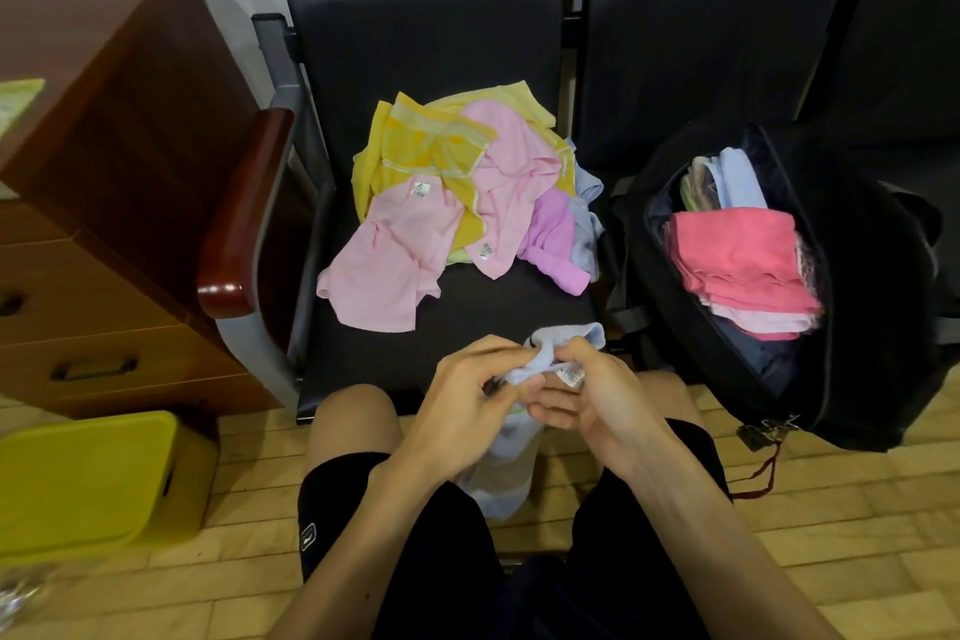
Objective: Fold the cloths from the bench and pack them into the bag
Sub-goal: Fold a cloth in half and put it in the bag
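Note:
A light blue cloth (509, 463) hangs between my knees, just in front of the bench seat (467, 327). My left hand (467, 405) and my right hand (587, 395) both pinch its bunched top edge, close together. A loose pile of pink, yellow, purple and pale blue cloths (457, 192) lies on the seat beyond my hands. To the right an open black bag (857, 307) stands on the neighbouring seat, with folded cloths stacked inside and a coral-pink one (737, 250) on top.
A wooden armrest (244, 213) borders the seat on the left, beside a brown wooden drawer cabinet (104, 172). A yellow box (88, 478) sits on the tiled floor at lower left. Black seat backs rise behind the pile.

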